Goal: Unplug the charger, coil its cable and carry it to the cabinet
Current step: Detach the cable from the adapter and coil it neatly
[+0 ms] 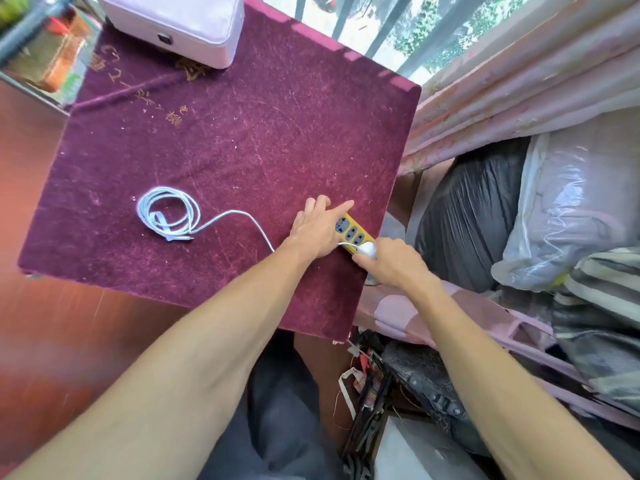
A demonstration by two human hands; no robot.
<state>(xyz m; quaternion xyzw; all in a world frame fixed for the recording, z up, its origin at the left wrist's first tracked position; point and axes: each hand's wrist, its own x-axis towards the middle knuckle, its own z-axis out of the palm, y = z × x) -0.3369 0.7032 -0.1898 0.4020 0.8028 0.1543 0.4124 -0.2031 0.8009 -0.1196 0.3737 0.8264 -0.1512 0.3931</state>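
1. Head view: I look down on a desk [242, 140] covered in a dark purple-red cloth, with both my bare forearms reaching forward to its right edge.
2. A yellow power strip [351, 230] lies at that right edge, angled along it, with dark sockets on its top face.
3. My left hand [317, 230] lies flat on the cloth beside the strip, fingers spread, the forefinger stretched out across the strip's far end, pressing it down; it closes on nothing.
4. My right hand [391, 263] is at the strip's near end, thumb and fingers pinching the white charger [367, 249], which sits in the nearest socket.
5. The charger's cable [239, 213] comes out of the plug, passes under my left wrist and runs leftward over the cloth toward the near left part of the desk.
6. There it ends in a loose coil [168, 214] of several loops lying flat, its free tip pointing toward the near edge.
7. A pale pink box [187, 26] with a small dark clasp stands at the far edge of the desk, well apart from the cable.
8. Off the right edge hang pink curtains [519, 81], and below them sit a black bag [464, 216] and a clear plastic bag [561, 209].
9. Red-brown floor [52, 323] shows to the left of the desk, blurred.
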